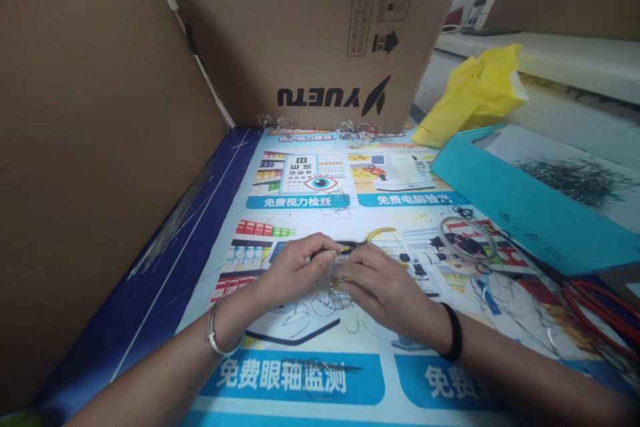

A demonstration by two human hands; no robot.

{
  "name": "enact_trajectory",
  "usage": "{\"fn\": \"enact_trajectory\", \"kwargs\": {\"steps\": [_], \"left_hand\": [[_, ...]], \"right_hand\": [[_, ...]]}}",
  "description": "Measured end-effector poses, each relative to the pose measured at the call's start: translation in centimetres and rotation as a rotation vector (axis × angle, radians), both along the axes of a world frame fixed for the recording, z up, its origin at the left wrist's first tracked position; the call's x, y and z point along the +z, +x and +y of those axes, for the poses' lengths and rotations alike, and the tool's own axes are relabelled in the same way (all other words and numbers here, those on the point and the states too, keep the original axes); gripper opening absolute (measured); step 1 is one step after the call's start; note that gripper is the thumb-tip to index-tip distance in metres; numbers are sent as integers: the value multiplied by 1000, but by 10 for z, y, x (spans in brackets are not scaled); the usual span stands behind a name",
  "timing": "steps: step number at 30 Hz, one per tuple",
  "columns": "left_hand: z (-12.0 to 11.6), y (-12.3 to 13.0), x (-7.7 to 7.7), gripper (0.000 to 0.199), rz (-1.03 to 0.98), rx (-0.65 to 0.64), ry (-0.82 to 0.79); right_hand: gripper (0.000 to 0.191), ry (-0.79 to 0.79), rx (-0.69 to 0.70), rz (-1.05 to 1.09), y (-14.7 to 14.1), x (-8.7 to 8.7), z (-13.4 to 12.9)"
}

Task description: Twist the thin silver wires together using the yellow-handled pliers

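Near the middle of the printed sheet, my left hand [303, 267] has its thumb and fingers pinched together at a tangle of thin wire [330, 295]. Close on its right, my right hand [383, 280] has curled fingers at the same wire. Pliers with yellow handles [381, 233] lie at the fingertips of both hands, their dark head partly hidden. Whether the right hand grips the pliers or only the wire is unclear. A silver bangle [213, 328] is on the left wrist and a black band [454, 332] on the right.
Cardboard panels [310, 27] stand at the back and left. On the right are a blue box [530, 207] with many wire pieces, a yellow bag [467, 97], a clear ring [440, 230] and red-handled scissors [583, 307]. Wire scraps [363, 133] lie along the back.
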State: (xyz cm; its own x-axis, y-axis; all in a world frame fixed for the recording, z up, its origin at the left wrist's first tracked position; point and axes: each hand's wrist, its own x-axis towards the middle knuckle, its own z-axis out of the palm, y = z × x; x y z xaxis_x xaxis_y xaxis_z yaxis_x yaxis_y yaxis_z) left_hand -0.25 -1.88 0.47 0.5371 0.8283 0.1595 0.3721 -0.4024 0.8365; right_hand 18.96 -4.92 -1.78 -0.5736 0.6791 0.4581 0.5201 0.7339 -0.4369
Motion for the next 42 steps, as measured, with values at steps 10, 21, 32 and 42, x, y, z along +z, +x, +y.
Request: {"fn": "enact_trajectory", "kwargs": {"steps": [10, 21, 32, 42], "left_hand": [[2, -1, 3, 15, -51, 7, -54], [3, -1, 1, 15, -60, 8, -63], [3, -1, 2, 15, -64, 14, -62], [4, -4, -7, 14, -93, 40, -68]], "right_hand": [[17, 22, 18, -38, 2, -2, -2], [16, 13, 35, 60, 2, -3, 1], [17, -22, -36, 158, 8, -9, 3], [11, -203, -140, 189, 14, -7, 5]]}}
